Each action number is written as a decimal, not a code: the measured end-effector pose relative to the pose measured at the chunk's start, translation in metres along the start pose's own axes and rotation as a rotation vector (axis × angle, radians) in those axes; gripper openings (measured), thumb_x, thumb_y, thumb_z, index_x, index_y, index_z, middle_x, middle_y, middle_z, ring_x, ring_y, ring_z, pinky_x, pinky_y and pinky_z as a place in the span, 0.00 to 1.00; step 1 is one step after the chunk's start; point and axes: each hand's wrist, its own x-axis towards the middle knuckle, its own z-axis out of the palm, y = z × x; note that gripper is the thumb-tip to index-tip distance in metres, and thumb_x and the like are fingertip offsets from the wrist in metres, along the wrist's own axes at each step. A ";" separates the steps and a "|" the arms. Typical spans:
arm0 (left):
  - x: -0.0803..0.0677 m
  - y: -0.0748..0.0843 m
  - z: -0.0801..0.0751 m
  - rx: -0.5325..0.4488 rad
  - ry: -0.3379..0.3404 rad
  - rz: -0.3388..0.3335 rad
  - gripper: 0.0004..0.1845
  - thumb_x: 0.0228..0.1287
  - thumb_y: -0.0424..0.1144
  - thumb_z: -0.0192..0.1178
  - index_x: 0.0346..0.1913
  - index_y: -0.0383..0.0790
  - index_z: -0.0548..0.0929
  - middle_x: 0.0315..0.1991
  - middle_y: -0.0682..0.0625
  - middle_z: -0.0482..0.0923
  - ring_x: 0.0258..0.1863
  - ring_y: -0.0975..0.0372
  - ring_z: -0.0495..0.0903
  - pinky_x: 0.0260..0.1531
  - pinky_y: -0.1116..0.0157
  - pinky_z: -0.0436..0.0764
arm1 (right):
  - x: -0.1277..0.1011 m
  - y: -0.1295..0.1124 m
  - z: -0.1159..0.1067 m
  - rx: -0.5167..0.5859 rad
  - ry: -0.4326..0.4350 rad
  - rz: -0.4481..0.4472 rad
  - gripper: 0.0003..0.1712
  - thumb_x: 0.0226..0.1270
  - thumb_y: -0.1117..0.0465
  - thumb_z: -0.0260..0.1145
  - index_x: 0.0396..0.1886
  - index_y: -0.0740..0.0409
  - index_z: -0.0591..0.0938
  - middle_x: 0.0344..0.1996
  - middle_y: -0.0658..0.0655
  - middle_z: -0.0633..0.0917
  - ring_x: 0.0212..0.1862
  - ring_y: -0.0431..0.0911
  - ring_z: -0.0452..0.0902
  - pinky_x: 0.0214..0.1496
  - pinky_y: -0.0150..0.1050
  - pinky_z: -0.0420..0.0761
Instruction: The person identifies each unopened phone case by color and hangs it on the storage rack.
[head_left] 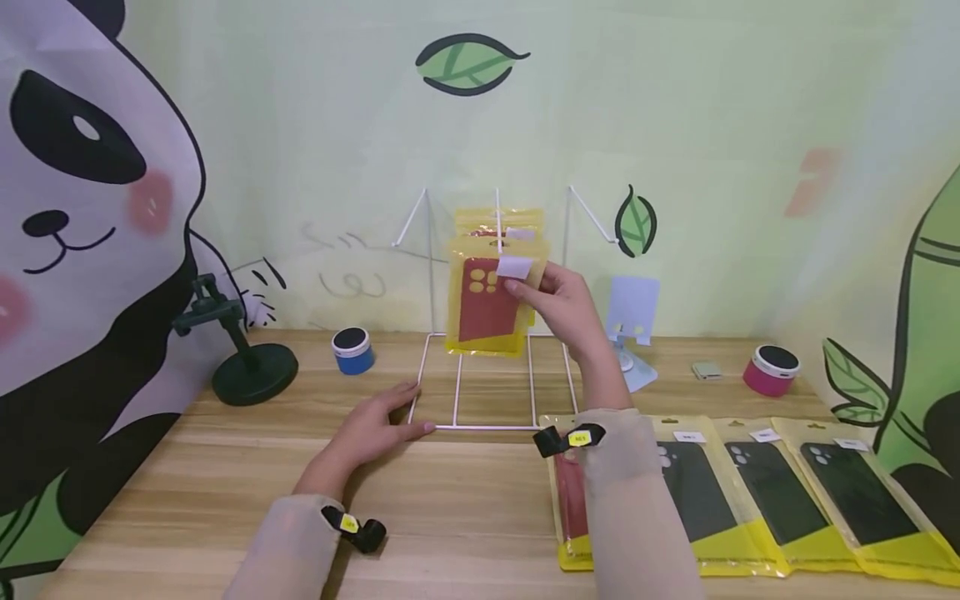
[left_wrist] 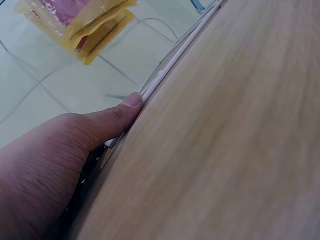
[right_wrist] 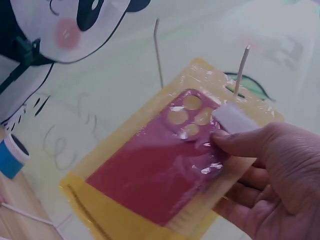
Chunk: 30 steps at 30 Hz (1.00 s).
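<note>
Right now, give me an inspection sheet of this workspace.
Surface: wooden table.
Job's things: red case pack at the white wire rack, more yellow packs hung behind it; a red pack and three dark ones in a row at right.
Clutter: blue tin, pink tin, green stand, white phone stand.
Grippers: right hand pinches the pack; left hand rests at the rack's base.
Cables: nothing seen.
Surroundings: panda and leaf wall.
</note>
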 end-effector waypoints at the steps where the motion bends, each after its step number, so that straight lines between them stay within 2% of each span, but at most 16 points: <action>1: 0.000 0.000 0.000 0.003 0.001 0.002 0.45 0.58 0.68 0.65 0.74 0.48 0.71 0.75 0.48 0.64 0.74 0.50 0.62 0.72 0.46 0.61 | 0.001 0.003 0.000 -0.008 0.028 0.001 0.23 0.67 0.55 0.73 0.57 0.61 0.83 0.48 0.60 0.88 0.51 0.48 0.84 0.59 0.44 0.81; 4: 0.000 0.002 -0.001 0.010 0.004 0.011 0.45 0.58 0.68 0.65 0.74 0.47 0.71 0.75 0.48 0.64 0.74 0.49 0.62 0.72 0.46 0.61 | 0.004 0.007 0.000 -0.023 0.120 0.001 0.23 0.66 0.53 0.73 0.55 0.61 0.85 0.47 0.59 0.89 0.49 0.48 0.85 0.57 0.42 0.82; 7: 0.000 0.003 -0.002 0.012 0.009 0.014 0.44 0.59 0.66 0.66 0.73 0.47 0.71 0.75 0.48 0.65 0.74 0.50 0.62 0.72 0.46 0.61 | 0.005 0.008 0.003 -0.063 0.201 0.001 0.23 0.64 0.50 0.74 0.51 0.61 0.86 0.44 0.59 0.89 0.45 0.47 0.85 0.50 0.37 0.83; 11: -0.001 0.004 -0.002 0.019 0.002 0.007 0.44 0.59 0.66 0.66 0.73 0.46 0.71 0.75 0.48 0.65 0.74 0.50 0.62 0.72 0.46 0.61 | 0.006 0.007 0.009 -0.108 0.257 0.011 0.22 0.63 0.48 0.75 0.47 0.61 0.87 0.41 0.58 0.90 0.41 0.46 0.84 0.39 0.35 0.79; 13: -0.001 0.004 -0.002 0.023 0.000 0.008 0.44 0.59 0.67 0.65 0.73 0.46 0.71 0.75 0.49 0.64 0.74 0.50 0.62 0.72 0.46 0.61 | 0.006 0.006 0.010 -0.116 0.263 0.014 0.22 0.63 0.48 0.74 0.48 0.60 0.87 0.40 0.57 0.90 0.41 0.46 0.84 0.38 0.35 0.79; 22: 0.001 0.006 -0.003 0.018 0.003 0.020 0.45 0.59 0.67 0.65 0.74 0.46 0.71 0.75 0.49 0.64 0.75 0.50 0.61 0.72 0.46 0.61 | 0.005 0.002 0.006 -0.155 0.266 0.012 0.22 0.65 0.51 0.73 0.50 0.62 0.83 0.45 0.60 0.89 0.47 0.49 0.84 0.50 0.41 0.81; 26: 0.001 0.005 -0.002 0.008 0.000 0.011 0.45 0.58 0.68 0.65 0.73 0.46 0.71 0.75 0.49 0.64 0.75 0.50 0.61 0.72 0.46 0.61 | 0.000 -0.004 0.000 -0.197 0.270 -0.023 0.24 0.65 0.51 0.73 0.53 0.60 0.82 0.49 0.58 0.87 0.52 0.50 0.82 0.54 0.45 0.81; 30: 0.000 0.003 0.001 0.014 0.001 0.004 0.45 0.58 0.68 0.65 0.74 0.47 0.71 0.75 0.49 0.64 0.75 0.50 0.61 0.72 0.45 0.61 | -0.009 -0.003 -0.010 -0.226 0.220 -0.066 0.25 0.67 0.49 0.71 0.58 0.56 0.80 0.56 0.56 0.84 0.59 0.51 0.79 0.61 0.50 0.78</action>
